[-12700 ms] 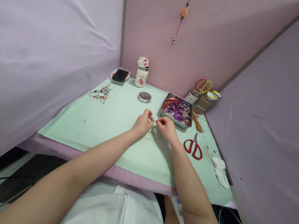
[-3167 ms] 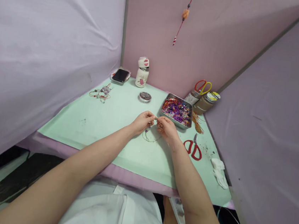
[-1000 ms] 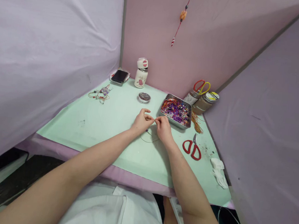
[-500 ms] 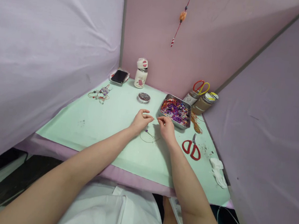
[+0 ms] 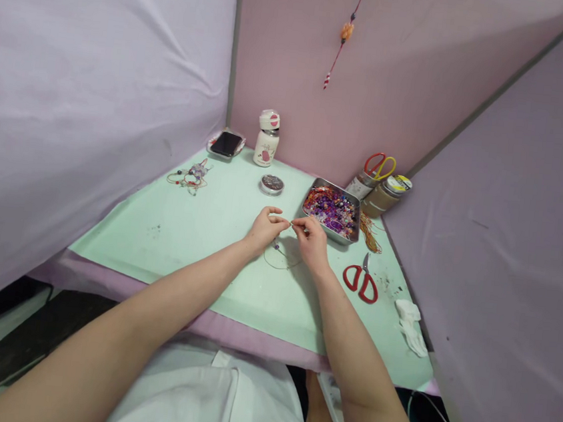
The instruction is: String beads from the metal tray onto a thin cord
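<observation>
Apart a moment ago, left hand (image 5: 263, 228) and right hand (image 5: 312, 241) now meet fingertip to fingertip — both pinching the thin cord (image 5: 280, 264) looped just below them, stringing apparently mid-step.

A thin brownish cord (image 5: 282, 265) is pinched by both the left hand (image 5: 262, 228) and the right hand (image 5: 313, 240), its slack falling just below them in a loose loop on the counter (image 5: 199, 229), with a small purple bead (image 5: 276, 245) just under the left hand.
</observation>
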Demonstrator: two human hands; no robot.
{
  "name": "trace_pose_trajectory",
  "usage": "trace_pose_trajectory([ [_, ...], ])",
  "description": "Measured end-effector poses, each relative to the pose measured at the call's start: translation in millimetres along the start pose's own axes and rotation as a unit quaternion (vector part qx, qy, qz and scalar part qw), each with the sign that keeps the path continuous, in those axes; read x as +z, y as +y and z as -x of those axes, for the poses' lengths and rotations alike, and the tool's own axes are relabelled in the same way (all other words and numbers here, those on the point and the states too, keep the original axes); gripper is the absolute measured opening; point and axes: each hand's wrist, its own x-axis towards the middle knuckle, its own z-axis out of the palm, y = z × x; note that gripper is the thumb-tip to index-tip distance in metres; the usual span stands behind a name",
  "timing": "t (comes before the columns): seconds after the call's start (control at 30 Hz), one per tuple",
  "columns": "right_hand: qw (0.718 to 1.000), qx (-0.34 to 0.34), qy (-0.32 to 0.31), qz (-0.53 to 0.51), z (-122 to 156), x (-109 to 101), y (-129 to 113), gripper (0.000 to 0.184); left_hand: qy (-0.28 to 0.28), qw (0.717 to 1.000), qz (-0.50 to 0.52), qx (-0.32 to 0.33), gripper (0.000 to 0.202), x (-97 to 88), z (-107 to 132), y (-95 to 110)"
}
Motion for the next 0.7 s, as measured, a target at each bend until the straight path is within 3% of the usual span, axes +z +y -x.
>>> trace_pose_trajectory([
  [0.7,0.997,-0.042,0.005,0.066,0.3,1.0,5.6,0.013,-0.013,1.000,-0.002,-0.011,0.040,-0.8,-0.2,0.7],
])
